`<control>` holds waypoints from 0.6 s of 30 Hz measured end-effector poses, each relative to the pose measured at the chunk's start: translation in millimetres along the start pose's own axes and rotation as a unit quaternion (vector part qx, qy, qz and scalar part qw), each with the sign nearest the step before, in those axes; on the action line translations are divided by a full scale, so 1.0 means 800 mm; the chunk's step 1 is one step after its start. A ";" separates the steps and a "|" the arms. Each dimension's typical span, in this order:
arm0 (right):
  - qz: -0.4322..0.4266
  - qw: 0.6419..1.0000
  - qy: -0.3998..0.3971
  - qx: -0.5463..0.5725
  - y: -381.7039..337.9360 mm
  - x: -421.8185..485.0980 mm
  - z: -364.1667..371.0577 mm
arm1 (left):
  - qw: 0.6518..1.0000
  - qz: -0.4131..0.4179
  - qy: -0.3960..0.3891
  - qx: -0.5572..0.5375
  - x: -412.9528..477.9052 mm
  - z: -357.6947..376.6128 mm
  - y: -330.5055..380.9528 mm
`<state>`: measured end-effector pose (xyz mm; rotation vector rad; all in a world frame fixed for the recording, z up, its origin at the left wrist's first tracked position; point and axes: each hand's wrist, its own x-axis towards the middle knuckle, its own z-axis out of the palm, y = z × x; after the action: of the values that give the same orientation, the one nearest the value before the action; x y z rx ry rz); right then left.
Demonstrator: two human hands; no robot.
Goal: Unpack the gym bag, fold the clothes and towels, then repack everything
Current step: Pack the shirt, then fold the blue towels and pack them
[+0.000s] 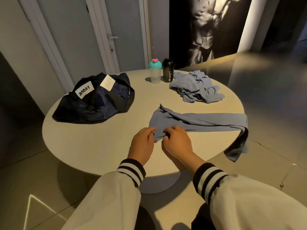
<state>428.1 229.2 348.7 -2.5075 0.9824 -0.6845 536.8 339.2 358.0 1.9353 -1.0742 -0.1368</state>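
Two pale sleeves [116, 196] with black-and-white striped cuffs reach in from the bottom edge. The left hand [142, 143] and the right hand [177, 141] sit close together near the front of the round worktop [99, 138]. Each hand pinches the near left end of a long blue cloth [199, 121] with curled fingers and thumb. The cloth lies stretched across the worktop towards the right, and its other end hangs over the right edge.

Further back on the left, the dark blue gym bag [96, 102] lies slumped on the worktop, with a white label on top. On the right, well apart from the bag, a crumpled pile of blue cloths [194, 87] lies in a heap. Just beside the pile, at the far edge, stand a clear bottle [155, 72] with a teal lid and a black bottle [168, 71], both upright and side by side. Behind the worktop are grey doors [83, 30] and a dark poster [209, 27].
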 end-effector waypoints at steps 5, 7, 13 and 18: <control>-0.027 0.973 -0.112 0.200 -0.014 -0.001 -0.018 | 0.996 -0.036 -0.050 -0.065 0.002 -0.005 0.014; -0.022 0.969 -0.077 0.235 -0.012 -0.006 -0.020 | 0.998 -0.035 -0.059 -0.004 0.003 -0.003 0.009; -0.004 0.999 0.030 -0.021 -0.003 -0.007 -0.003 | 0.975 0.003 -0.021 0.223 -0.007 0.002 -0.008; 0.022 0.993 0.076 -0.083 -0.007 -0.006 0.003 | 0.952 -0.058 0.018 0.299 -0.014 -0.039 -0.023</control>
<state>429.2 236.4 348.1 -2.5965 1.1902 -0.8211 556.3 371.4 359.7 2.5311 -1.0545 0.1827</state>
